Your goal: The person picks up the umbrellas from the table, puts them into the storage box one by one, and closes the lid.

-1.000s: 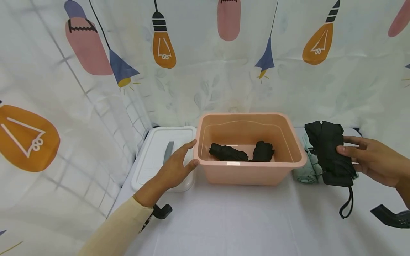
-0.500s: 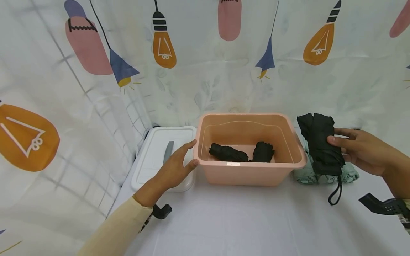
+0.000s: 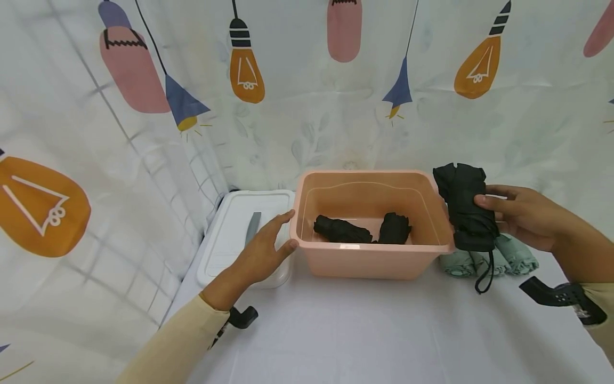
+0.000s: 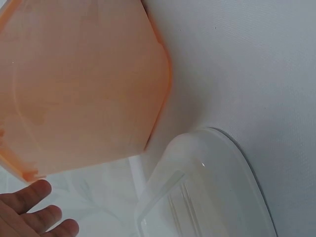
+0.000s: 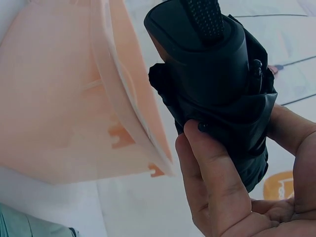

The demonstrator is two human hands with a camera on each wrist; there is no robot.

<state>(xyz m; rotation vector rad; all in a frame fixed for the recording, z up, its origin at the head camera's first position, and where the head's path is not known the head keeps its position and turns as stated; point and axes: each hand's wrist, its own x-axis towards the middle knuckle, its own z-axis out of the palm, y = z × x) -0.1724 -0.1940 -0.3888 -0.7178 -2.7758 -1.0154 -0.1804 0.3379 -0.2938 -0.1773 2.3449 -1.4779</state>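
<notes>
My right hand [image 3: 530,216] grips a folded black umbrella [image 3: 462,200], held up beside the right rim of a peach plastic bin [image 3: 360,262]. The umbrella's wrist strap hangs down below its handle [image 5: 207,64], and fingers and thumb press its fabric from both sides in the right wrist view. Inside the bin lie two black rolled fabric bundles [image 3: 341,229], apart from each other. My left hand [image 3: 254,258] rests at the bin's left rim, fingers fairly straight, with fingertips and thumb at the edge. In the left wrist view its fingers [image 4: 42,217] appear just beside the bin.
Left of the bin stands a box with a white lid [image 3: 230,229] and a grey strip on it, partly behind my left hand. Several pale green rolled bundles [image 3: 518,256] lie right of the bin. A printed curtain [image 3: 307,128] hangs behind the white table [image 3: 364,330].
My right hand has carried the black umbrella left and slightly up, from over the green rolls to the bin's right rim. The left hand and the bin have stayed put.
</notes>
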